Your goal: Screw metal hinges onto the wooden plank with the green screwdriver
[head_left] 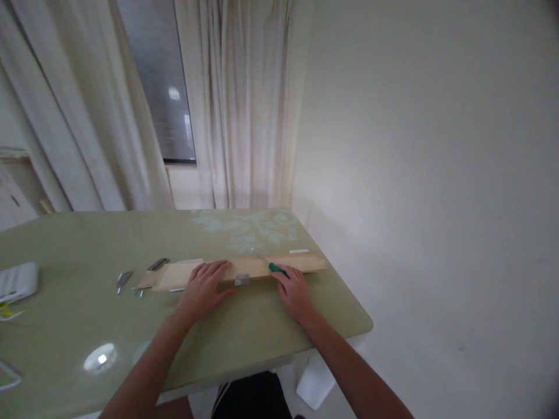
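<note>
A long pale wooden board (251,266) lies across the green table. On its near edge sits a small metal hinge (241,279). My left hand (206,290) rests over the board left of the hinge, fingers stretched out on the wood and thumb toward the hinge. In my right hand (293,291) is a screwdriver (276,268) with a green handle; its thin shaft points away and to the left over the board. The right fingers are closed around the handle, which they partly hide.
Left of the board lie small metal parts (124,279) and dark metal pieces (158,264). A white device (20,281) and a yellow item (4,308) are at the table's left side. A wall (414,203) stands to the right, and a white bin (315,381) is below the table.
</note>
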Demonstrator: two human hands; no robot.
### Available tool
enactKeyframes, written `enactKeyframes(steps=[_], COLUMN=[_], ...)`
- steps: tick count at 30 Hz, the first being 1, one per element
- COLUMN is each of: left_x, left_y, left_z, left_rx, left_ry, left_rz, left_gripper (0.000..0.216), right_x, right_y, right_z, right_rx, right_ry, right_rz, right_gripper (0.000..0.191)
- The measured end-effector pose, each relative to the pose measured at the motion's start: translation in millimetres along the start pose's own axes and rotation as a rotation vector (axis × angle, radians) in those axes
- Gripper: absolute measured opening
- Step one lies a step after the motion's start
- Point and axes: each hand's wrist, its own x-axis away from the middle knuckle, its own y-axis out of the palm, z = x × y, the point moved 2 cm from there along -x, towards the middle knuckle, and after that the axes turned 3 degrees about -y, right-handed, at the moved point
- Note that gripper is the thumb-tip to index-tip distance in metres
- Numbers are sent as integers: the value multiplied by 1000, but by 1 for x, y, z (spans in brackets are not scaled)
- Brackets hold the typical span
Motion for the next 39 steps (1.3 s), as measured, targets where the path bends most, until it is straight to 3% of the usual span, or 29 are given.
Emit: enactKeyframes(steps=[5, 8, 13, 21, 39], left_x=[-7, -16, -31, -51, -53], left_y=[-26, -34, -36, -40, -30], left_z=[-55, -69, -73, -87, -100], left_rx=[-73, -36, 79, 130, 56], left_ry=[-127, -104, -27, -54, -122], left_rz=[-307, -414, -402, -432, -541], left_gripper=[87, 82, 76, 74, 82], right_x=[1, 0, 2, 4, 5], right_y=[-11, -16, -24, -34, -39], right_z=[11, 15, 12, 11, 7], right_rx=[-51, -87, -136, -168, -206], right_ry=[88, 132, 170, 242, 255], right_rz=[141, 205, 265, 346, 242], right_gripper=[34, 34, 31, 27, 28])
